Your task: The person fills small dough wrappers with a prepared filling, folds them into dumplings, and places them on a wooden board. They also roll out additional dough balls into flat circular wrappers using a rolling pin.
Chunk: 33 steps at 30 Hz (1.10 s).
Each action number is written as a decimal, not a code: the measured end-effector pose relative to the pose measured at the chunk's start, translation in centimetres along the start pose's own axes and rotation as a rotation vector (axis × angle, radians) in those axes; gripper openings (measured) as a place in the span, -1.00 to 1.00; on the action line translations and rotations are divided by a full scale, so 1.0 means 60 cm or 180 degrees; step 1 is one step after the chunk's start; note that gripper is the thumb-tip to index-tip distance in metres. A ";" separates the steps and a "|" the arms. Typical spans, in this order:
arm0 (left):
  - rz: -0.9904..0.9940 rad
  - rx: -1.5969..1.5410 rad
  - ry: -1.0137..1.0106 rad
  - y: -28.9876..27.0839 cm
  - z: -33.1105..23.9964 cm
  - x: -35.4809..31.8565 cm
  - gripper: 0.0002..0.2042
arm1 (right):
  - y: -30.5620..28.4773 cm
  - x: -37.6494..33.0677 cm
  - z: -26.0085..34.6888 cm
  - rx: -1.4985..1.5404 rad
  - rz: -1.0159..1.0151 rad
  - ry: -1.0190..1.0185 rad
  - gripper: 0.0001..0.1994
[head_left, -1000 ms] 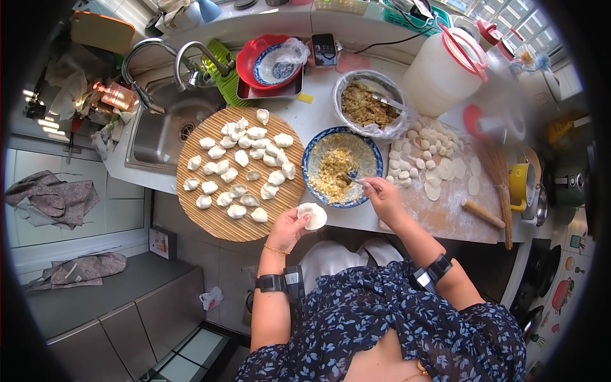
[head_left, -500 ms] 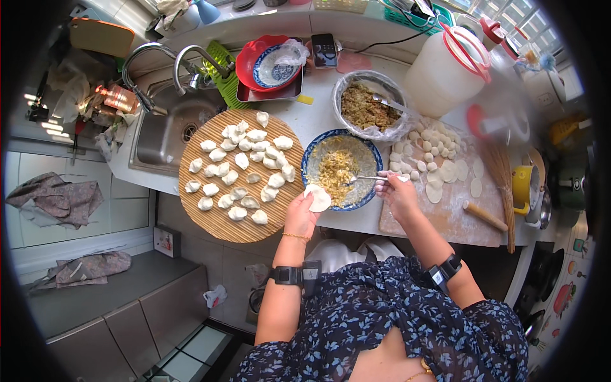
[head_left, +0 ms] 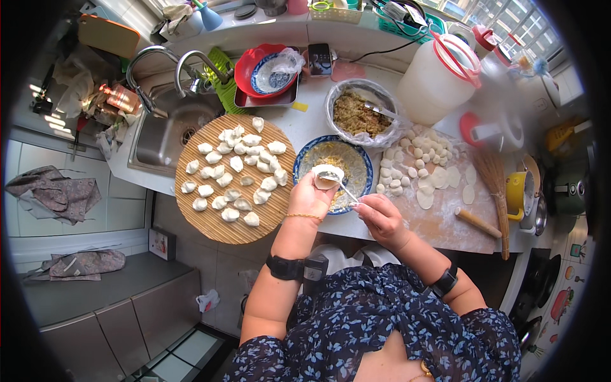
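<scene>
My left hand [head_left: 310,197] cups a round dumpling wrapper [head_left: 328,172] above the near side of a blue-rimmed bowl [head_left: 363,167]. In my right hand [head_left: 380,219] is a metal spoon [head_left: 347,191], its head resting in the wrapper. Yellowish filling [head_left: 329,157] shows in the bowl, partly hidden by my left hand and the wrapper. To the left, several folded dumplings [head_left: 236,163] lie on a round wooden board [head_left: 189,219]. Rolled wrappers [head_left: 425,199] and small dough pieces [head_left: 420,156] lie on a floured board [head_left: 433,226] to the right.
Behind the bowl stands a plastic-lined bowl [head_left: 363,114] of darker filling. A rolling pin [head_left: 478,222] and a straw brush [head_left: 493,184] lie at the right. A large white container [head_left: 436,79] stands at the back right, a sink [head_left: 159,143] at the left.
My right hand has brought the spoon out of the filling to the wrapper. My left hand has lifted the wrapper over the bowl and curled it from flat into a cup.
</scene>
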State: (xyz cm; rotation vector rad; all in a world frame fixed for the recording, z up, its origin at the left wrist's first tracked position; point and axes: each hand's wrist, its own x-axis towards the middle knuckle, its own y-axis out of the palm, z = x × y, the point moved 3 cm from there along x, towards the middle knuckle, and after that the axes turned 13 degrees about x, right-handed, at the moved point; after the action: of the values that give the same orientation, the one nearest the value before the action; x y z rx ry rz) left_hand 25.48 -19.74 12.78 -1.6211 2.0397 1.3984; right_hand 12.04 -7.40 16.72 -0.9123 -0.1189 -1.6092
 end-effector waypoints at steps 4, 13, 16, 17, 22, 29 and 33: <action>-0.0142 -0.0316 -0.0141 -0.009 -0.003 -0.004 -0.66 | 0.005 -0.017 -0.009 -0.0117 0.0216 -0.0243 -0.67; 0.0055 -0.0409 -0.0295 -0.046 0.010 -0.013 -0.63 | -0.015 -0.041 -0.029 0.1440 -0.0746 0.1417 -0.81; 0.0391 0.0004 -0.0220 -0.058 0.012 -0.027 -0.63 | 0.001 -0.056 -0.079 0.3164 -0.1658 0.2625 -0.75; 0.0430 0.0086 -0.0285 -0.063 0.012 -0.034 -0.62 | 0.005 -0.059 -0.097 0.3121 -0.1704 0.2850 -0.71; 0.0780 0.0671 -0.0178 -0.072 0.005 -0.066 -0.58 | 0.008 -0.068 -0.148 0.1871 -0.1044 0.3948 -0.65; 0.1159 0.1005 -0.0209 -0.046 0.010 -0.073 -0.63 | 0.001 -0.002 -0.048 0.0205 0.0212 0.1371 -0.68; 0.1345 0.0886 -0.0190 -0.026 0.019 -0.070 -0.65 | 0.018 0.037 -0.018 0.0109 0.0339 0.0785 -0.75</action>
State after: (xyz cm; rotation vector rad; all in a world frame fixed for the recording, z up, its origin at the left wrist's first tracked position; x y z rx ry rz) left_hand 27.97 -16.03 13.97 -1.0672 2.5059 1.1816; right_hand 12.56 -10.02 16.89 -0.6764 0.0730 -1.6018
